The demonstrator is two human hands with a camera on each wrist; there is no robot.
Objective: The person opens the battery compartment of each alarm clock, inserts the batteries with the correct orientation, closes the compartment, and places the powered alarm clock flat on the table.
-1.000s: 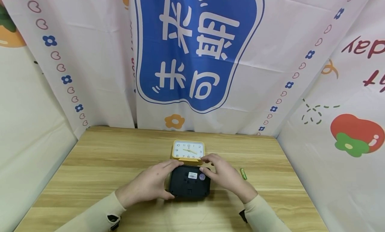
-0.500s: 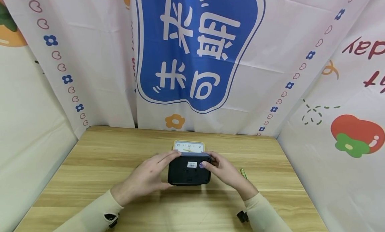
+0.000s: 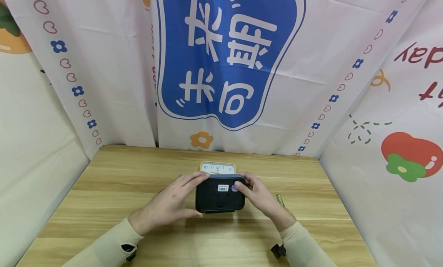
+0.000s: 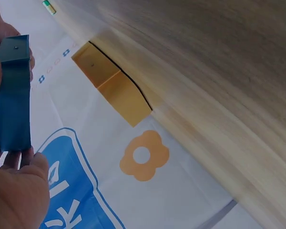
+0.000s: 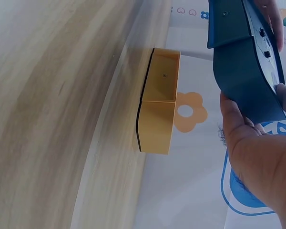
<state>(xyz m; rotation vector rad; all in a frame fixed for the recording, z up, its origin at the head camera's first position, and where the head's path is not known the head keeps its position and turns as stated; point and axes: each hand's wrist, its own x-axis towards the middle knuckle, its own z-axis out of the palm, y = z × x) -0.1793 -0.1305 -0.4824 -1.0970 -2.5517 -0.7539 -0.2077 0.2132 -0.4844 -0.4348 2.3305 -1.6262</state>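
Note:
Both hands hold a blue alarm clock (image 3: pixel 221 199) off the table, its black back facing the head camera with a white barcode label and a round purple sticker. My left hand (image 3: pixel 169 203) grips its left side, fingers at the top edge and thumb at the lower corner. At the right end, my right hand (image 3: pixel 261 197) pinches it, the thumb on the back near the sticker. The blue casing (image 4: pixel 14 100) shows in the left wrist view. Behind stands a yellow alarm clock (image 3: pixel 217 167), its lower dial hidden by the blue one. The blue clock's face is out of sight.
A green battery (image 3: pixel 280 199) lies on the wooden table (image 3: pixel 114 182), right of the clocks and close to my right forearm. A printed white curtain (image 3: pixel 121 124) hangs at the table's back edge, with pale cloth walls on both sides.
The blue clock has been raised and tilted more upright, so it now covers the yellow clock's lower half. My right fingers have moved onto its right end. Over the last half second it shifted slightly right.

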